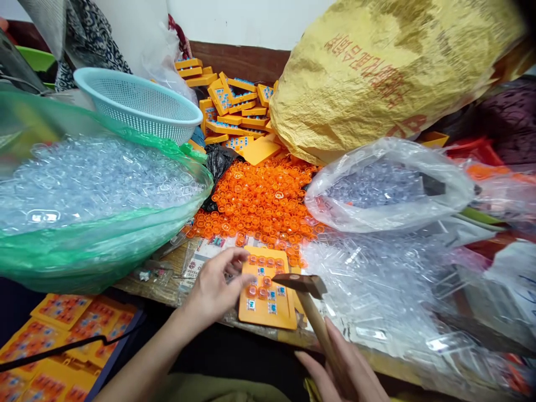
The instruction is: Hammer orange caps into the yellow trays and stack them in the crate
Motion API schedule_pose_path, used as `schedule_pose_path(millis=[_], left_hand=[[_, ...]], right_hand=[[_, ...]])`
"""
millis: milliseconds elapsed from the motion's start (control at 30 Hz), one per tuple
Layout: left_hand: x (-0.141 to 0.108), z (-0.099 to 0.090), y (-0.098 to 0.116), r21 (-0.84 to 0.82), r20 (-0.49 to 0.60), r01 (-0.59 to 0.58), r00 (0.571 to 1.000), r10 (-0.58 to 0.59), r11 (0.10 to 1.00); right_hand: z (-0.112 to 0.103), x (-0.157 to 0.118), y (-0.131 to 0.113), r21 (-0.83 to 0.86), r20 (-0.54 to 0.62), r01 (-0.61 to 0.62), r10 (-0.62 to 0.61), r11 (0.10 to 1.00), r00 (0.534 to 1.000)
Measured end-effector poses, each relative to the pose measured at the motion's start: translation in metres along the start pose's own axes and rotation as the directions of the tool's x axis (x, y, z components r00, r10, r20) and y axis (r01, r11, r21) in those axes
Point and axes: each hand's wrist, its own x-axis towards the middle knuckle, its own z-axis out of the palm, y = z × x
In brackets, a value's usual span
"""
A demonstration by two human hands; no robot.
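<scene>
A yellow-orange plastic panel (pixel 268 318) lies flat at the table's near edge, with a row of clear orange caps (pixel 265 261) along its top and more lower down. Several small blue-and-white pieces (pixel 272 307) sit in its other openings. At the panel's left side is my left hand (pixel 218 283), thumb over the surface and fingers curved but apart from the thumb; I see nothing between them. My right hand (pixel 349 363) is closed round the wooden handle of a hammer (pixel 312 301). The hammer's head is above the panel's right side.
Loose orange caps (pixel 262 192) are heaped behind the panel. Clear plastic pieces fill a green bag (pixel 125 245) at left and a white bag (pixel 377 220) at right, with more spread (pixel 364 279) beside the hammer. Finished-looking panels (pixel 54 340) lie lower left; a blue basket (pixel 138 106) stands behind.
</scene>
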Motion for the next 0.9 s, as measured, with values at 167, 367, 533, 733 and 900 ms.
schedule_pose_path(millis=[167,367,533,733,900], left_hand=[[0.042,-0.001,-0.022,0.277,-0.020,-0.116,0.992,0.127,0.954],[0.045,-0.001,-0.031,0.254,0.010,-0.093,0.996,0.093,0.963],[0.034,-0.012,-0.039,0.265,0.021,-0.107,0.994,0.105,0.958],[0.012,-0.013,-0.031,0.246,-0.021,-0.170,0.983,0.181,0.954],[-0.020,0.003,0.012,0.130,0.013,-0.359,0.933,0.360,0.924]], right_hand=[[0.022,0.020,-0.006,-0.096,0.070,0.081,-0.074,0.992,0.995],[0.030,0.030,-0.016,-0.250,0.086,0.149,-0.132,0.957,0.988],[0.029,0.026,-0.015,-0.221,0.118,0.062,-0.036,0.973,0.992],[0.012,0.023,-0.010,0.065,0.078,-0.027,0.021,0.998,0.997],[-0.011,0.015,-0.006,0.031,0.068,0.058,-0.060,0.998,0.996]])
